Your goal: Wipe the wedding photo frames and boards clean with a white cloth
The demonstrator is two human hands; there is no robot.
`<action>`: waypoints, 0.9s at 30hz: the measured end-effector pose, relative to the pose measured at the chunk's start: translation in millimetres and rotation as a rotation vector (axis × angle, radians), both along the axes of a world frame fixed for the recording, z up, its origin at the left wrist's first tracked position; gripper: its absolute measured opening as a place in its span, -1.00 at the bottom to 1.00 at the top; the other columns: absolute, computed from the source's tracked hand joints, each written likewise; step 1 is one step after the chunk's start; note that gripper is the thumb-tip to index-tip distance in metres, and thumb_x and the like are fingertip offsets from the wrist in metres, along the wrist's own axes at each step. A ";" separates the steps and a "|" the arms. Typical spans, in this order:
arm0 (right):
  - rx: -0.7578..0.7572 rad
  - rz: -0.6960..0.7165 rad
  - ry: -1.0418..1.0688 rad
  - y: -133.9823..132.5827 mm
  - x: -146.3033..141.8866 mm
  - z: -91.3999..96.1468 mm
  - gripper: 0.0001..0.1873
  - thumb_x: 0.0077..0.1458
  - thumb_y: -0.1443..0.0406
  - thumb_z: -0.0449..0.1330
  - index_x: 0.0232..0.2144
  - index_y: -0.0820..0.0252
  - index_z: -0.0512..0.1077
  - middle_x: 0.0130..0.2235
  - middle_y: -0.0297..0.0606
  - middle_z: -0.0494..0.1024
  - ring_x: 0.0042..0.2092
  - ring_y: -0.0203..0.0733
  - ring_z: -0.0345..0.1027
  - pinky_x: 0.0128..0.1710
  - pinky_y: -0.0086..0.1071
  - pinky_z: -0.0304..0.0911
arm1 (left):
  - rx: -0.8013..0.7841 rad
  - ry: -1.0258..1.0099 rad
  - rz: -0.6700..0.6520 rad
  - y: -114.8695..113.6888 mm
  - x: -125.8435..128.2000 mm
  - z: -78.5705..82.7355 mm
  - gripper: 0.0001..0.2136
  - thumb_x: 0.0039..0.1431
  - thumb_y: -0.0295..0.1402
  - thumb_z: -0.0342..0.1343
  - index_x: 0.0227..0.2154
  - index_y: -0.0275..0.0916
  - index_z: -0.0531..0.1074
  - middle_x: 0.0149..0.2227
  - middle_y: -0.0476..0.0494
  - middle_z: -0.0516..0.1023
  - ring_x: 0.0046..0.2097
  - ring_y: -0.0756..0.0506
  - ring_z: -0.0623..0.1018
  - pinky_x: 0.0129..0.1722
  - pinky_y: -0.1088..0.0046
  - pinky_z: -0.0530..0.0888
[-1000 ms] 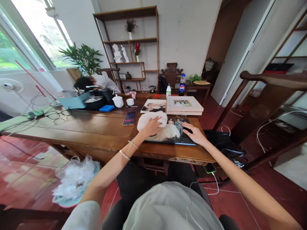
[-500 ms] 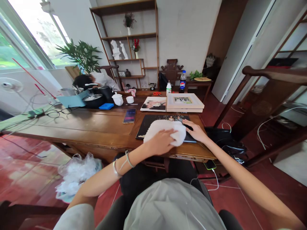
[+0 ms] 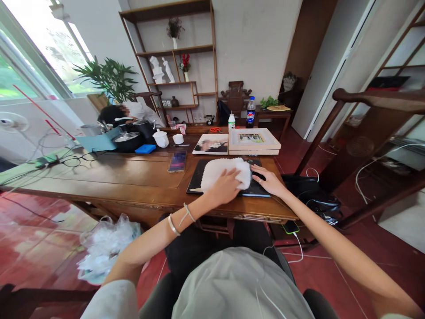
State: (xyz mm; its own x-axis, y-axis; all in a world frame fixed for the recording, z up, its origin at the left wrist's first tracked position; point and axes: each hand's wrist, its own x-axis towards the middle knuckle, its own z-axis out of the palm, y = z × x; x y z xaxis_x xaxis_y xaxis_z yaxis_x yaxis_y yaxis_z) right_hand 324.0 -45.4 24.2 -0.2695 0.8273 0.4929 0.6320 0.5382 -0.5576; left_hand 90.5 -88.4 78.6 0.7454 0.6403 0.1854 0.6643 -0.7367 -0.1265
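Observation:
A fluffy white cloth (image 3: 214, 170) lies on a dark, flat picture panel (image 3: 196, 182) at the table's front edge and covers much of it. My left hand (image 3: 226, 185) rests on top of the cloth, palm down, with fingers stretched out and spread. At the panel's right side, my right hand (image 3: 269, 181) lies flat on it with extended fingers, a ring on one of them. That hand is just right of the cloth and holds nothing. The picture on the panel is mostly hidden under the cloth and hands.
Behind the panel are a light-framed picture (image 3: 254, 139) and a portrait print (image 3: 210, 144). A phone (image 3: 177, 161), a white teapot (image 3: 161, 138), a cup (image 3: 178, 139), orange-handled scissors (image 3: 215, 130) and a cola bottle (image 3: 250, 113) stand or lie about. A plastic-lined bin (image 3: 108, 248) is on the floor.
My left hand and the cloth have moved together away from me, up the panel. More of the panel's near edge shows. My right hand stays at the panel's right side.

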 end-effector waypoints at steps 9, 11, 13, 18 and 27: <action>0.008 0.021 -0.005 -0.3 1.8 1.6 -0.59 0.10 0.31 0.12 0.02 0.05 0.45 0.14 -0.27 0.42 0.23 -0.02 0.18 0.27 -0.01 0.03 | 0.040 -0.004 -0.021 -37.8 8.2 1.0 -0.74 0.25 -0.32 -0.04 -0.15 -0.23 0.51 0.22 -0.22 0.29 0.24 -0.24 0.25 0.21 0.13 0.20; 0.003 0.011 -0.004 0.0 1.1 0.7 -0.60 0.11 0.29 0.13 0.02 0.05 0.45 0.14 -0.26 0.42 0.23 -0.02 0.18 0.27 -0.01 0.04 | 0.025 -0.010 0.023 -8.7 12.0 1.8 -0.73 0.26 -0.35 -0.06 -0.11 -0.25 0.49 0.21 -0.24 0.29 0.24 -0.23 0.26 0.20 0.14 0.22; 0.002 0.002 -0.006 -0.2 0.3 0.2 -0.61 0.12 0.27 0.13 0.02 0.06 0.45 0.14 -0.24 0.42 0.23 -0.03 0.18 0.27 -0.01 0.03 | 0.015 -0.008 0.055 20.7 17.0 1.5 -0.73 0.27 -0.37 -0.07 -0.08 -0.28 0.47 0.24 -0.29 0.25 0.26 -0.23 0.22 0.20 0.12 0.21; 0.004 -0.005 -0.008 -0.7 0.1 0.5 -0.61 0.12 0.26 0.12 0.01 0.10 0.46 0.13 -0.20 0.43 0.23 -0.02 0.18 0.26 -0.01 0.04 | 0.017 -0.046 0.150 43.9 30.9 -1.9 -0.71 0.28 -0.32 -0.05 -0.04 -0.31 0.45 0.29 -0.33 0.13 0.29 -0.29 0.15 0.22 0.02 0.16; 0.011 0.067 0.037 2.0 4.1 -0.3 -0.61 0.11 0.26 0.14 0.01 0.03 0.46 0.12 -0.24 0.44 0.23 -0.01 0.18 0.25 0.01 0.06 | 0.008 0.009 0.115 -78.0 45.7 -17.1 -0.68 0.24 -0.39 -0.08 -0.03 -0.30 0.47 0.27 -0.36 0.17 0.28 -0.43 0.16 0.17 -0.06 0.20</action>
